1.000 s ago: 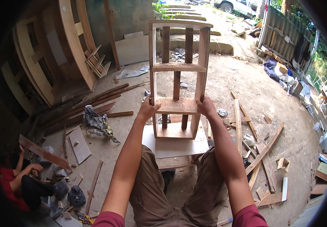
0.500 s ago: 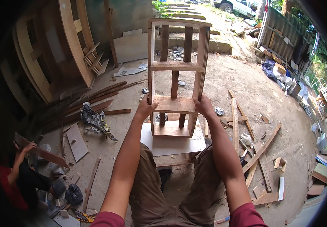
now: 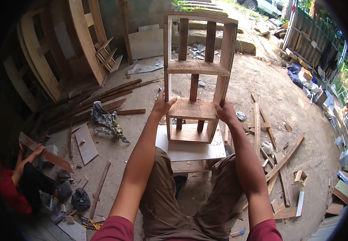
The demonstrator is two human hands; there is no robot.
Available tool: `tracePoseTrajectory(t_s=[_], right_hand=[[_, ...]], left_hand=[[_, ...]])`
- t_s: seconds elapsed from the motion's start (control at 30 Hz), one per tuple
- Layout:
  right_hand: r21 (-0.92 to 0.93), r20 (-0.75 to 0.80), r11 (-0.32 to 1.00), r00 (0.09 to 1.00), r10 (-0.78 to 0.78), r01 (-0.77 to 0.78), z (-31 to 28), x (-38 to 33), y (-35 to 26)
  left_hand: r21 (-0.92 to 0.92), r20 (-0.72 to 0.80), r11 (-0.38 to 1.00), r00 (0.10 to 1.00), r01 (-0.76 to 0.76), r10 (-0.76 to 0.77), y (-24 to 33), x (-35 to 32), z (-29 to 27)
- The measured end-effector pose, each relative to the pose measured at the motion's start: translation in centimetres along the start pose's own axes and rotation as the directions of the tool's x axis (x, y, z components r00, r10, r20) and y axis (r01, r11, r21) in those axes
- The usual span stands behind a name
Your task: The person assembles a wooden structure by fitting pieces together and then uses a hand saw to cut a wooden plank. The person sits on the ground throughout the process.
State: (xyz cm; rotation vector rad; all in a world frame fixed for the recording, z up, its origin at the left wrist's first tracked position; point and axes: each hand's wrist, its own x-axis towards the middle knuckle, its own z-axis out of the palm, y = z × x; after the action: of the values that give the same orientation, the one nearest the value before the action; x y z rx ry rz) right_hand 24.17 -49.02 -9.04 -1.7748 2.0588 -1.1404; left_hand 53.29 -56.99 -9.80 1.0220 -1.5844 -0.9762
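Grip wrapped on both sides, left hand (image 3: 164, 105) and right hand (image 3: 226, 111) hold one shelf unit (image 3: 198, 67) by its two side panels (image 3: 224, 52), thumbs inside near the lower shelf (image 3: 194, 108). Four crosswise boards and five dark slats (image 3: 211, 42), set two, one and two, frame three compartments in unpainted, grained wood. Its base sits over the white-topped desk (image 3: 206, 154), set back from the near edge. Dirt floor (image 3: 280, 86) separates the unit from a plank (image 3: 130, 112) at left and scattered timber (image 3: 257, 126) at right.
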Motion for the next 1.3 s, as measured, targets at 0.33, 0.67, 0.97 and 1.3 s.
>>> tracePoseTrajectory(t_s=[0.33, 0.67, 0.97, 1.3], right_hand=[[0.145, 0.173, 0.989, 0.985, -0.021, -0.005, -1.9, 0.2, -2.6], [0.54, 0.097, 0.838, 0.995, 0.034, -0.081, -1.6, 1.3, -1.6], [0.34, 0.114, 0.935, 0.991, 0.071, -0.106, -1.4, 0.7, -1.6], [0.308, 0.076, 0.947, 0.995, 0.066, -0.086, -1.4, 0.1, -1.8]], left_hand=[[-0.031, 0.039, 0.998, 0.997, 0.061, -0.06, -0.3, -0.5, -0.2], [0.018, 0.077, 0.997, 0.995, 0.069, -0.07, 1.4, -1.3, -0.3], [0.097, 0.14, 0.995, 0.99, 0.005, -0.019, 1.5, -2.5, -1.1], [-0.017, 0.093, 0.992, 0.988, -0.123, 0.124, 2.4, -2.6, -0.6]])
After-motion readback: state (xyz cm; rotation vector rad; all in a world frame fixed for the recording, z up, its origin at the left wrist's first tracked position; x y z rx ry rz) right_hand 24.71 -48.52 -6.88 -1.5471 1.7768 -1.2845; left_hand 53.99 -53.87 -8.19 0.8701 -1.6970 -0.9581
